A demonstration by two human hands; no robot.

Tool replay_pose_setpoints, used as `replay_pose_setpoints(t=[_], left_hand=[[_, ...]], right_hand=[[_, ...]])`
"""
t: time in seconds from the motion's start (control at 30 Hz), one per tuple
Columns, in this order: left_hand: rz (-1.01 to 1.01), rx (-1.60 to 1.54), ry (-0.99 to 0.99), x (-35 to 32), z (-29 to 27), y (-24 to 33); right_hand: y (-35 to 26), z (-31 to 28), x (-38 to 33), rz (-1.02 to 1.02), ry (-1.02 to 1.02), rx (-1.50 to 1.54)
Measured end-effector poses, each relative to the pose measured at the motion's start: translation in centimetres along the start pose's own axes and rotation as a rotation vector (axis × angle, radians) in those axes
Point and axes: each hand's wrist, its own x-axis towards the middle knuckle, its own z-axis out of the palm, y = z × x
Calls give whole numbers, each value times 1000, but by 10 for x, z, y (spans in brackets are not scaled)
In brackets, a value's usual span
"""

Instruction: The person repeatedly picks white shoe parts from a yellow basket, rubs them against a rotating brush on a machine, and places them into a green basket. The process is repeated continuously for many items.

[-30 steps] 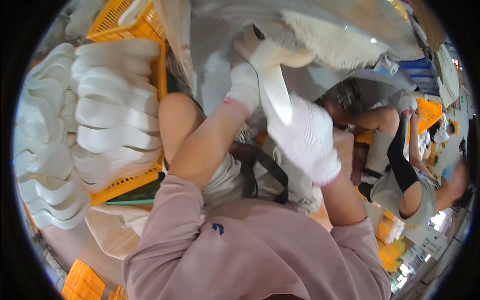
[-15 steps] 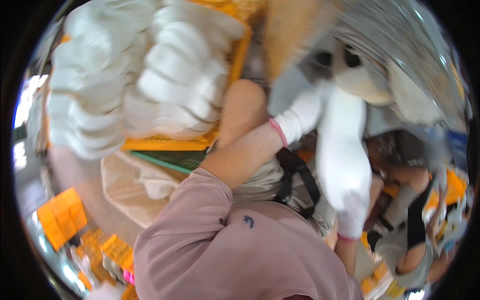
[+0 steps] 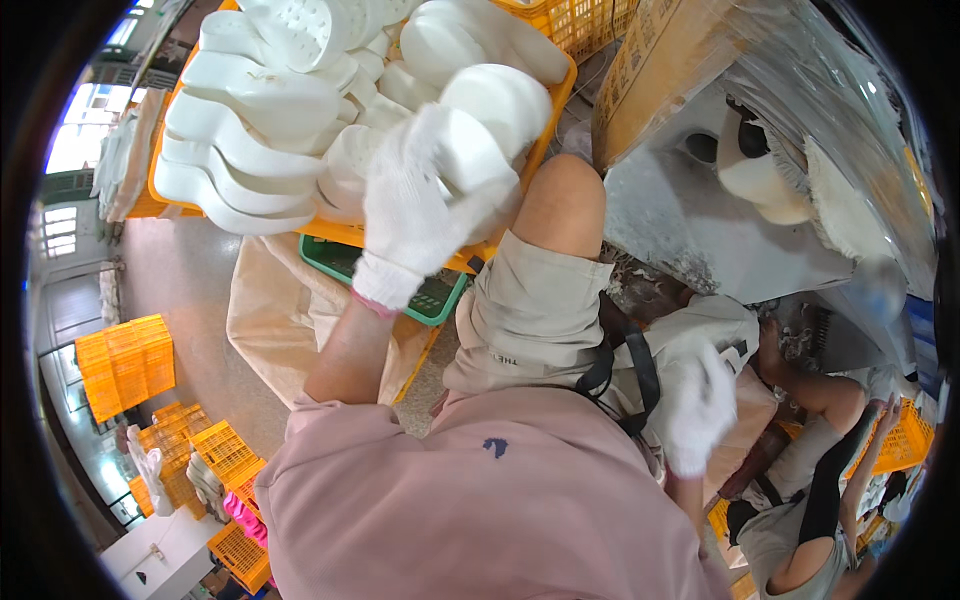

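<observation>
My left hand [image 3: 412, 205], in a white knit glove with a pink cuff edge, is at the near right part of an orange crate [image 3: 560, 125] heaped with white foam clogs. Its thumb and fingers are round a white clog [image 3: 468, 152] on the near side of the heap. The hand hides part of that clog. My right hand [image 3: 698, 405], gloved the same way, is over my right thigh and blurred by motion. I see no clog in it, but its fingers are smeared.
A green crate [image 3: 435, 300] and a beige cloth [image 3: 265, 320] lie below the orange crate. At right stands a grey machine [image 3: 690, 190] with a pale wheel [image 3: 765, 175] under plastic sheeting. Beyond it sits another person [image 3: 800, 510]. Orange crates [image 3: 125, 365] stand at far left.
My left hand has moved left from the machine to the crate. The long white piece between my hands has left that place. My right hand stays low at right. The view has shifted.
</observation>
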Motion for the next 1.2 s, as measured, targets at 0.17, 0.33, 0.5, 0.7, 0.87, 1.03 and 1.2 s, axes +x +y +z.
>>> replay_pose_setpoints(t=[0.17, 0.33, 0.5, 0.7, 0.87, 1.03, 1.2], left_hand=[[152, 152, -25, -41, 8, -4], [112, 72, -193, -63, 5, -23], [422, -77, -367, -21, -18, -39], [12, -444, -99, 34, -47, -23], [-264, -667, 148, 52, -89, -29], [-554, -1248, 412, 50, -133, -38], [-600, -1280, 292, -31, -94, 13]], right_hand=[[-172, 153, 116, -729, -260, 303], [-252, 240, 191, -559, -219, 166], [-237, 261, 213, -748, -101, -81], [-196, 273, 216, -725, -430, 106], [-193, 262, 208, -654, -638, -30], [-184, 184, 160, -560, -322, 584], [-118, 60, 87, -931, -260, 333]])
